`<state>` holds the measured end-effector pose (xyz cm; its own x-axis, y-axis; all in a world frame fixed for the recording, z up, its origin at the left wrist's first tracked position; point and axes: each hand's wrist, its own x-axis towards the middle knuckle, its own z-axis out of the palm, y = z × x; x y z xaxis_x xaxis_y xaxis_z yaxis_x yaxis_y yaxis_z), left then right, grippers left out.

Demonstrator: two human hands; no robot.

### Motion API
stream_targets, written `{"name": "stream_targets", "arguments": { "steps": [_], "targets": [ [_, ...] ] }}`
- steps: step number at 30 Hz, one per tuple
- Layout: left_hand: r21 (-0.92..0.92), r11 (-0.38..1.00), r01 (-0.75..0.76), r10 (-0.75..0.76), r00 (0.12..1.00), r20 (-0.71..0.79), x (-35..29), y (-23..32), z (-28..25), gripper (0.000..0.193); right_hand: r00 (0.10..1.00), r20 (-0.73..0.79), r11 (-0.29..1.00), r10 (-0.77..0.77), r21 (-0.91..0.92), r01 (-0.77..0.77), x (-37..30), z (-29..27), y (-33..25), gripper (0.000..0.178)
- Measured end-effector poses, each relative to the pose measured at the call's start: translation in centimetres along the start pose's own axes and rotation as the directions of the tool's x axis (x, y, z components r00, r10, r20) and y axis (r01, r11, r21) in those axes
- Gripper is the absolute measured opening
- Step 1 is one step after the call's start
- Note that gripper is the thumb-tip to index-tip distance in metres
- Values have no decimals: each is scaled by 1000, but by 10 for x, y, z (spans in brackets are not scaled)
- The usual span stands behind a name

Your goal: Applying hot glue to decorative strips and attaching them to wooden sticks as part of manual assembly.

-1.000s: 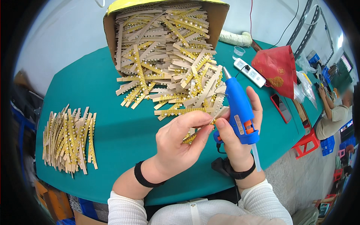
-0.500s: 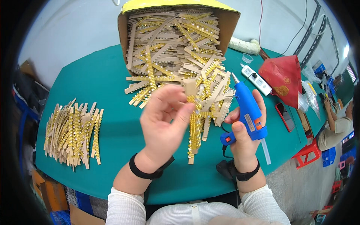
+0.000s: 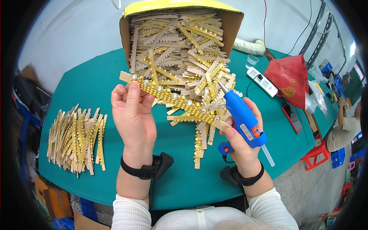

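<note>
A beige strip trimmed with gold beading and pearl-like beads [image 3: 180, 100] slants across the view in front of me. My left hand [image 3: 134, 115] pinches its upper left end between thumb and fingers. At the lower right end, the thumb of my right hand [image 3: 245, 147] presses on the strip. That same hand also grips a blue hot glue gun [image 3: 242, 115], its nozzle pointing up and left and a clear glue stick [image 3: 268, 155] poking out of its back. Beneath the strip, a heap of similar strips [image 3: 161, 61] spills from a cardboard box [image 3: 233, 34].
A bundle of similar strips [image 3: 76, 142] lies on the green table [image 3: 96, 84] at the left. To the right are a white power strip [image 3: 262, 81], a red bag [image 3: 287, 78], a phone [image 3: 292, 119] and a small clear cup [image 3: 252, 59]. A co-worker [image 3: 343, 126] sits far right.
The strip has turned from upright and edge-on to slanting with its beaded face showing. My left hand has moved left with one end; my right hand has come inward to the other end.
</note>
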<state>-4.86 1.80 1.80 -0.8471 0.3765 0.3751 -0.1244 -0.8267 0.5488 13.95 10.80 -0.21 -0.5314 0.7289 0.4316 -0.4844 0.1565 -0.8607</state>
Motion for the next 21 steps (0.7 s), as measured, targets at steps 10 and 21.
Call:
{"name": "stream_targets", "arguments": {
  "steps": [10,21],
  "targets": [
    [582,372,-723,95,653,751,-25,-13,20,30,993,-92,994,-74,-88,66,4,-7,-6,61],
    [524,850,47,-378,749,545,-58,-33,24,17,999,-51,998,-3,64,6,5,-10,-16,63]
  ]
}}
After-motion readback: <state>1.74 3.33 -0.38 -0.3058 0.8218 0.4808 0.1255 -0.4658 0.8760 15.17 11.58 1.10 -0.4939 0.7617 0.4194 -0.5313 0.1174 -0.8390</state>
